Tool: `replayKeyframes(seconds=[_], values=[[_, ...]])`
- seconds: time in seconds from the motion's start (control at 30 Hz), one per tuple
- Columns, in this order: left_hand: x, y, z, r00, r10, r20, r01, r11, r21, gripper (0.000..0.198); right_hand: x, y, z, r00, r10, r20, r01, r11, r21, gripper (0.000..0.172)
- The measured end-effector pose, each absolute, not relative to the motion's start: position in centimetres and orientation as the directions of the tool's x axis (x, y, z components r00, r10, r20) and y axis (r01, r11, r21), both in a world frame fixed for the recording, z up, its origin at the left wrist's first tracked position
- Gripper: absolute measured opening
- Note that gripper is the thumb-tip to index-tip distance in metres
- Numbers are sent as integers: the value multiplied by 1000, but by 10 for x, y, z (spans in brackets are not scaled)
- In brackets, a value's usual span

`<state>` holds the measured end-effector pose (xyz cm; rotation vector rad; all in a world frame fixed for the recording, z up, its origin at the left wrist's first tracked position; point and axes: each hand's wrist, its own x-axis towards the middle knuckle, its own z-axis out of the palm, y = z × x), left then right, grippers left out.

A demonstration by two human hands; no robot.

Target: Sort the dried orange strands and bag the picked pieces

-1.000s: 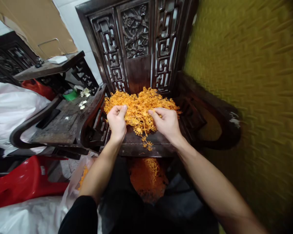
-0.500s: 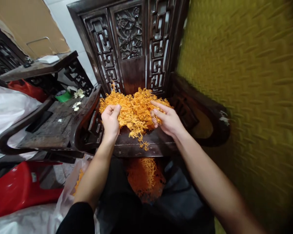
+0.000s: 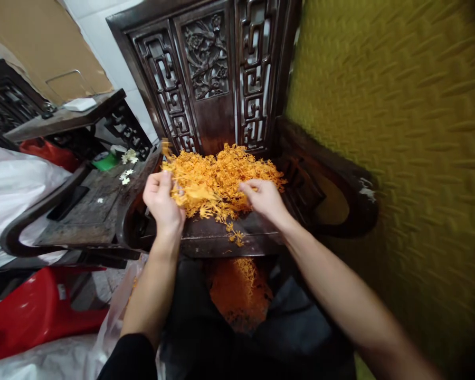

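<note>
A heap of orange, branching plastic-looking sprigs [image 3: 237, 163] lies on the dark wooden chair seat [image 3: 257, 224]. My left hand [image 3: 162, 203] is closed at the heap's left side, thumb against fingers, gripping an orange sprig [image 3: 198, 192] that is smeared by motion. At the right front of the heap, my right hand [image 3: 265, 200] is closed too, its thumb and forefinger pinched together. Whatever sits between those fingers is too small or hidden to make out. A few sprigs trail toward the seat's front edge.
Behind the heap rises a carved chair back [image 3: 209, 58]. To the right is a yellow textured surface [image 3: 396, 105]. On the left are a wooden seat with green tape [image 3: 105, 161] and pale flower pieces [image 3: 126, 174], a red stool [image 3: 35, 311] and white sacks [image 3: 19, 190]. More orange pieces [image 3: 243, 279] lie below.
My left hand has moved left and slightly down, drawing an orange sprig with it. My right hand has shifted a little left, and its spread fingers have closed.
</note>
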<state>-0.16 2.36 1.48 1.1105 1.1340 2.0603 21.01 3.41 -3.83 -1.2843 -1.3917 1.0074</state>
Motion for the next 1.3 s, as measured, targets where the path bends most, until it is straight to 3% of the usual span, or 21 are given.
replayKeyframes(seconds=[0.07, 0.2, 0.4, 0.5, 0.6, 0.67, 0.73, 0.8, 0.9, 1.0, 1.17, 1.3], values=[[-13, 23, 15, -437, 789, 433, -3, -482, 876, 29, 231, 40, -38, 140, 983, 118, 170, 94, -981, 40], [-14, 14, 5, 14, 929, 370, 196, -366, 910, 21, 255, 35, -22, 136, 973, 188, -27, 193, -981, 44], [2, 7, 3, 266, 882, 388, 375, -466, 802, 15, 238, 12, -5, -94, 957, 276, 84, 284, -955, 53], [6, 6, 5, 341, 853, 395, 400, -512, 760, 12, 216, 9, -5, -236, 915, 329, 181, 374, -910, 37], [7, 7, 5, 318, 885, 341, 393, -450, 802, 13, 206, 13, -5, -179, 874, 451, 183, 480, -858, 21], [5, 11, 2, 217, 932, 289, 327, -349, 878, 19, 216, 20, -3, 69, 878, 474, 91, 467, -879, 24], [0, 18, -1, 76, 974, 214, 172, -224, 959, 24, 234, 29, 0, 410, 825, 388, -75, 455, -887, 25], [-4, 24, -2, -23, 993, 120, -41, -121, 992, 27, 252, 37, 3, 579, 772, 263, -228, 463, -857, 27], [-5, 30, -2, -26, 998, 49, -241, -54, 969, 32, 261, 37, 1, 444, 893, 69, -407, 269, -873, 24], [-2, 30, -1, -26, 997, 79, -249, -83, 965, 40, 253, 29, -1, 274, 962, 11, -438, 135, -889, 20], [-1, 27, -4, -58, 992, 114, -251, -125, 960, 46, 242, 20, -3, 243, 963, 115, -341, 195, -920, 33], [3, 26, -6, -88, 981, 170, -251, -187, 950, 46, 221, 5, -1, -9, 993, 119, -121, 117, -986, 41]])
